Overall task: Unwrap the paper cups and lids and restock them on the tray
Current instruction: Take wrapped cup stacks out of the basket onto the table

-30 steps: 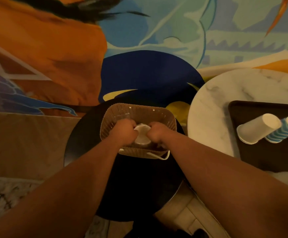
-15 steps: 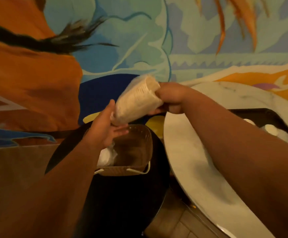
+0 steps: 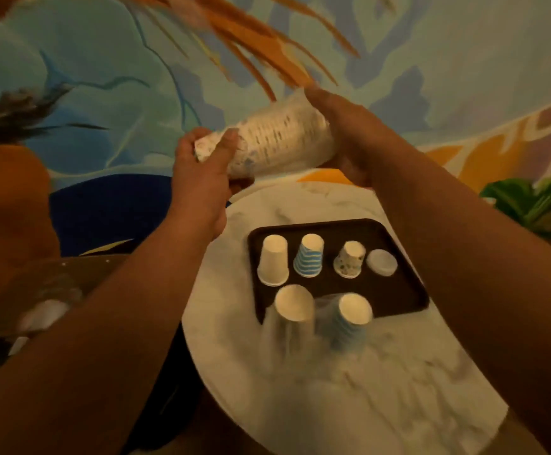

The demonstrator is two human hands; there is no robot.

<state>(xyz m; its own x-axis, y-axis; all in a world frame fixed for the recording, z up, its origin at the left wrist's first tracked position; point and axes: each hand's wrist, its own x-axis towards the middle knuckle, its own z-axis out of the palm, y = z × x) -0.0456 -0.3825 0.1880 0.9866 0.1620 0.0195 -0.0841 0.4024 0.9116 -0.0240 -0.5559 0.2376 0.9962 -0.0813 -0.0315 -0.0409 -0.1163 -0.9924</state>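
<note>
Plastic-wrapped sleeve of paper cups (image 3: 274,142) was held aloft above the marble table (image 3: 300,389), left hand (image 3: 202,178) pinching its narrow end, right hand (image 3: 343,133) closed on the wide end; judged light, crushable, slippery.

Single head view — looks forward and down, close over marble table (image 3: 317,382) and tray (image 3: 395,290).

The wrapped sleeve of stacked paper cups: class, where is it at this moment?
The wrapped sleeve of stacked paper cups is in mid-air at head-view centre, tilted, held between left hand and right hand, above the round marble table.
</note>
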